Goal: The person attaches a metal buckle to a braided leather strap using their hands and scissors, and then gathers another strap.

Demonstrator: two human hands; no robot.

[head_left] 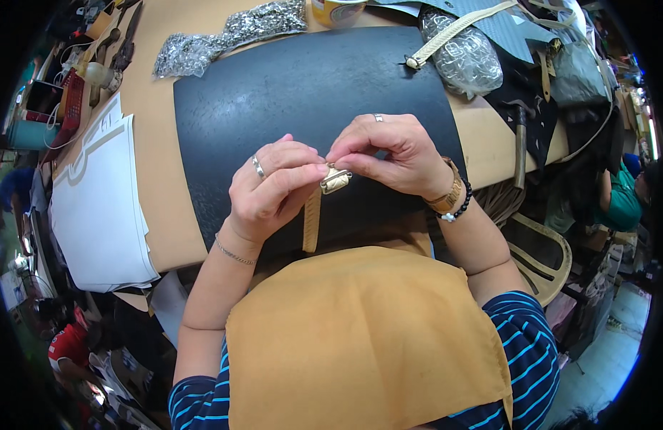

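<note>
Above a black mat (303, 86), both hands meet at a small metal buckle (336, 182) on the end of a tan strap (312, 222). My left hand (274, 183) pinches the strap beside the buckle, and the strap's free length hangs down toward the apron. My right hand (388, 154) is closed, with thumb and forefinger pressed together at the buckle's upper edge. Whatever tiny part lies between those right fingertips is too small to make out.
Bags of metal hardware (263, 25) lie along the far edge. At the far right, a cream strap (457, 32) crosses a clear bag of metal rings (464, 61). A hammer (520, 143) lies near the right edge; white paper sheets (95, 215) are stacked left.
</note>
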